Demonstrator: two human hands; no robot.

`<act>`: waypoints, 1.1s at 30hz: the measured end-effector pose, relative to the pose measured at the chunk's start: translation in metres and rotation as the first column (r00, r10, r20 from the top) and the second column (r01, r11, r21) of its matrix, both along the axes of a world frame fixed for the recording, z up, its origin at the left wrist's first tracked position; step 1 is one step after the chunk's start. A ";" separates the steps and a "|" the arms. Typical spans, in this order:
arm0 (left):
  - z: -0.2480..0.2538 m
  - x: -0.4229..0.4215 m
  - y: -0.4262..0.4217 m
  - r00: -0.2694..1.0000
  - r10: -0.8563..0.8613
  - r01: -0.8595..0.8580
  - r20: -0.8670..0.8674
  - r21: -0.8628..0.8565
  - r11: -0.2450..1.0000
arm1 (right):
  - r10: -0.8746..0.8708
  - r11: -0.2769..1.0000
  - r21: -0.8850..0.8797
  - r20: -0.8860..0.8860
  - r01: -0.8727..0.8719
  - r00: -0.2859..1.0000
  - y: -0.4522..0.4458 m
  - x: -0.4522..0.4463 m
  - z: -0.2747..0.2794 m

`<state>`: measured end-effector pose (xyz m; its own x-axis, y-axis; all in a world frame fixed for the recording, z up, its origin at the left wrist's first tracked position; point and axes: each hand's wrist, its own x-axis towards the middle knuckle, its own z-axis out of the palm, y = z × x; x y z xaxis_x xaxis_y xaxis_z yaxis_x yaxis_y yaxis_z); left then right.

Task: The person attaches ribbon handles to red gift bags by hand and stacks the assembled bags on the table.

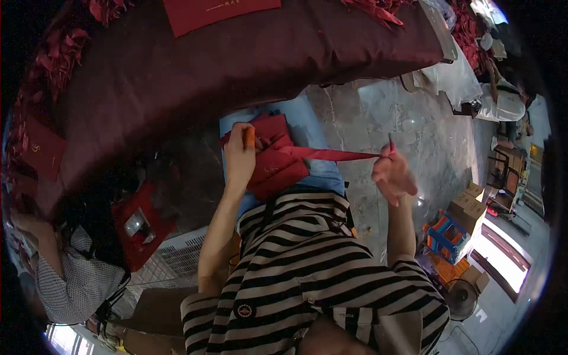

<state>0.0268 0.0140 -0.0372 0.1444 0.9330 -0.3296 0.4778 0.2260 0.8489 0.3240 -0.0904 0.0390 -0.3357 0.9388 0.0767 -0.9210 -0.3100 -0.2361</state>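
Observation:
On my lap rests a folded red item (278, 171), perhaps a bag or gift box, with faint marking on its face. My left hand (239, 155) is closed at its upper left side, pinching the red ribbon near where it gathers. An orange wrap covers one finger of that hand. The red ribbon (337, 154) runs taut to the right, across to my right hand (393, 174). There the thumb and a finger pinch the ribbon's end, and the other fingers are spread. What lies under my left fingers is hidden.
A table with a dark red cloth (236, 65) curves ahead, bearing a red envelope-like piece (219, 13) and red ribbons (378, 12). At left are another person's sleeve (83, 284) and a white crate (183, 260). Cardboard boxes (467, 207) and a fan (461, 299) stand right.

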 end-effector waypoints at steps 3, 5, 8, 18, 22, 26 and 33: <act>-0.010 -0.002 0.001 0.995 0.040 -0.030 0.093 -0.100 0.995 | -0.196 0.977 -0.021 0.315 0.214 0.928 -0.007 0.018 -0.015; -0.005 0.001 -0.002 0.986 0.017 -0.034 0.167 0.102 0.994 | -0.168 0.953 -0.108 0.591 0.284 0.789 -0.002 0.024 -0.019; 0.014 -0.003 -0.007 0.942 0.023 -0.011 0.334 -0.037 0.999 | -0.218 0.886 -0.163 0.681 0.435 0.699 0.004 0.016 -0.018; 0.039 -0.032 -0.025 0.721 -0.420 0.654 -0.551 0.339 0.677 | -0.124 0.871 0.007 0.970 0.492 0.207 0.016 -0.035 0.026; 0.023 -0.035 -0.035 0.827 -0.325 0.501 -0.458 0.341 0.796 | -0.065 0.998 0.065 0.998 -0.027 -0.008 0.027 -0.097 0.013; 0.028 -0.046 -0.036 0.870 -0.299 0.448 -0.392 0.377 0.811 | -0.383 0.916 0.321 0.876 -0.238 -0.293 0.030 -0.150 -0.030; 0.007 -0.059 -0.036 0.987 -0.152 0.149 0.044 0.065 0.987 | -0.313 0.942 0.227 0.864 -0.249 -0.396 0.028 -0.172 -0.062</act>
